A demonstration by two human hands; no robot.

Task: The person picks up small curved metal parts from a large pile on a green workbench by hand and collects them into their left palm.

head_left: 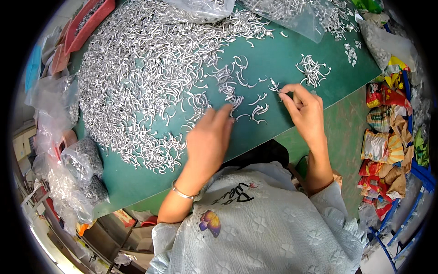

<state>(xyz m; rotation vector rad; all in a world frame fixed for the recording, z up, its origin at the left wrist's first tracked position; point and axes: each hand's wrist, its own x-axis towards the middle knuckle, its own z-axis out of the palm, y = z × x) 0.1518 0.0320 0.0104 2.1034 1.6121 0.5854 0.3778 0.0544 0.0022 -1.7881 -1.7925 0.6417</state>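
Observation:
A large heap of small, curved, silver metal pieces [132, 77] covers the left and far part of the green table [292, 50]. My left hand [207, 139], a bangle at its wrist, is over the near right edge of the heap. Its fingers are blurred by motion, so whether they hold a piece cannot be seen. Farther right, my right hand [305, 112] has thumb and forefinger pinched on a small curved metal piece [280, 94]. A few loose curved pieces [259, 113] lie between my hands. Just beyond my right hand is a small separate pile of curved pieces [313, 71].
Clear plastic bags of small parts [292, 16] lie along the far edge. A red tray [86, 25] stands at the far left, with filled bags [84, 160] on the near left. Colourful packages [381, 146] are stacked beyond the table's right edge.

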